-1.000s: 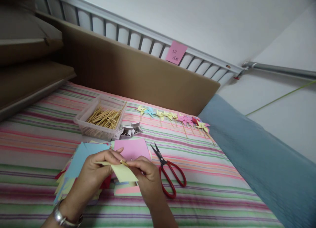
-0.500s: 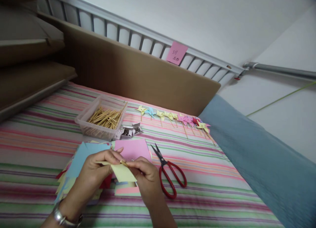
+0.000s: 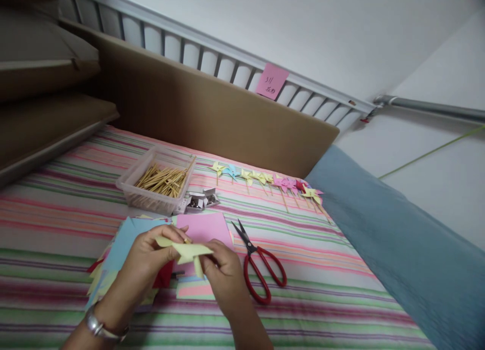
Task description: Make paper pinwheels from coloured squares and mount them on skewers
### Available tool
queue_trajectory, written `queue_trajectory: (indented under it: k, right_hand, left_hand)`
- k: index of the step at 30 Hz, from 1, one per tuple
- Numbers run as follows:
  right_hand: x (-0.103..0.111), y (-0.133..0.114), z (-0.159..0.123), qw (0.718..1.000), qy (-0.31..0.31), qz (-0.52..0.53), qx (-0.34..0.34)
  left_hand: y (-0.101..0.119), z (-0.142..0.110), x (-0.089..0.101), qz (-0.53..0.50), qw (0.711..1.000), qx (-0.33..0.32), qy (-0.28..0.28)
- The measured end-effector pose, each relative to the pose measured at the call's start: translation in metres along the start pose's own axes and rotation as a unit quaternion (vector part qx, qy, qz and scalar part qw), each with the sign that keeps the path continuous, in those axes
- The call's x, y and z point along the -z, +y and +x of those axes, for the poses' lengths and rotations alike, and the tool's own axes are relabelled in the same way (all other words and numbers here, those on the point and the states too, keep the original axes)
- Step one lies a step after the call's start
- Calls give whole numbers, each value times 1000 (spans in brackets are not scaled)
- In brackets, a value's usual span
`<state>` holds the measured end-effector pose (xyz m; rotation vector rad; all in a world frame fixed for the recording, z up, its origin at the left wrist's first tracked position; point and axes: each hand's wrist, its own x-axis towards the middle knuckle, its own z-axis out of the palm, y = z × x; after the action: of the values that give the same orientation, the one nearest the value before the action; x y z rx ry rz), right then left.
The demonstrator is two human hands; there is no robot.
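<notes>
A pale yellow paper pinwheel (image 3: pixel 186 250) with folded blades is held up between my two hands, over the paper stacks. My left hand (image 3: pixel 151 246), with a metal bangle at the wrist, pinches its left side. The fingers of my right hand (image 3: pixel 223 266) are closed on its right side. Behind the paper a small tan tip (image 3: pixel 187 241) shows at my left fingertips, too little of it to name. Under my hands lie pink paper sheets (image 3: pixel 206 226) and blue paper sheets (image 3: pixel 123 241). Red-handled scissors (image 3: pixel 250 249) rest just right of my right hand, blades parted.
A clear plastic box (image 3: pixel 151 201) of thin wooden sticks (image 3: pixel 162 181) stands beyond the paper. Beside it sit small open boxes of tacks (image 3: pixel 196 202). Finished pinwheels (image 3: pixel 282 183) line the back, before a brown board (image 3: pixel 212 107). Stacked cardboard (image 3: pixel 53 122) is at left.
The yellow paper has turned in my hands, so that its folded blades now show instead of one broad flap hanging down. Both hands have stayed in nearly the same place.
</notes>
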<state>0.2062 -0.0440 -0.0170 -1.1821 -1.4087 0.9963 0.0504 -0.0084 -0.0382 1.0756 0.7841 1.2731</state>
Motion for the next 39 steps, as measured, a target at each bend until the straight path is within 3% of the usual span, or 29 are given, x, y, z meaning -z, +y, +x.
queue_trajectory:
  k: [5,10,18,24,29,31,34,36,39]
  right_hand:
    - [8,15,1,992,-20,47,-114]
    - [19,26,3,982,-30,-19,-185]
    - [19,36,0,968,-88,-208,-109]
    - [14,40,0,969,-96,-152,-168]
    - [21,35,3,975,-70,-101,-188]
    - [23,31,3,974,-70,-90,-193]
    - [24,26,1,972,-83,-82,-205]
    - [24,23,-1,969,-92,-79,-214]
    - [25,19,-2,967,-99,-73,-223]
  left_hand:
    - [5,8,4,-82,985,70,136]
    - [13,14,10,-115,972,57,195]
    - [14,13,8,-150,963,70,214]
    - [14,14,8,-128,972,64,185]
    - [18,15,20,47,977,-58,201]
    - [20,16,28,177,955,-124,205]
    - [22,18,40,379,879,-224,185]
    - [22,20,46,455,834,-259,172]
    - [19,22,52,505,800,-281,158]
